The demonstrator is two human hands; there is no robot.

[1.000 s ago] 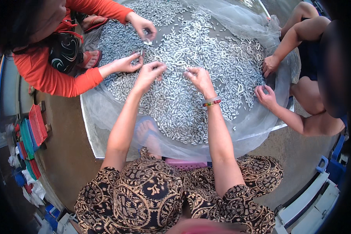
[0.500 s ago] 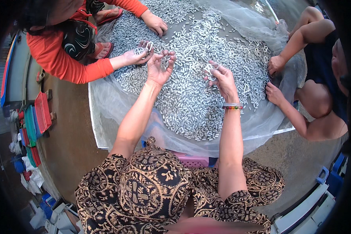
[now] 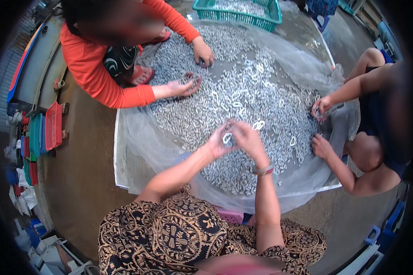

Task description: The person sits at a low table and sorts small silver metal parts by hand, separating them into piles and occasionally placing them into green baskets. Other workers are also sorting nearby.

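Observation:
Over the near middle of a broad pile of small silver cylinders [image 3: 273, 117], my two hands meet. My left hand [image 3: 215, 145] is closed, palm turned up, around a pale oval link [image 3: 224, 138] that shows between its fingers. Against its fingertips presses my right hand [image 3: 248, 139], back uppermost and slightly blurred; whatever its fingers grip is hidden. More white oval links [image 3: 259, 125] lie loose on the cylinders just beyond my right hand and farther off.
A fine mesh net [image 3: 147, 146] lies under the pile. Across at left, a person in an orange sleeve [image 3: 133, 97] has both hands over it; another person's hands [image 3: 323, 146] work at right. A green basket [image 3: 273, 23] stands at the far side.
My hands were apart, each with links in it; now they have come together. The view has shifted, bringing the green basket in. The orange-sleeved person's near hand no longer shows clear links.

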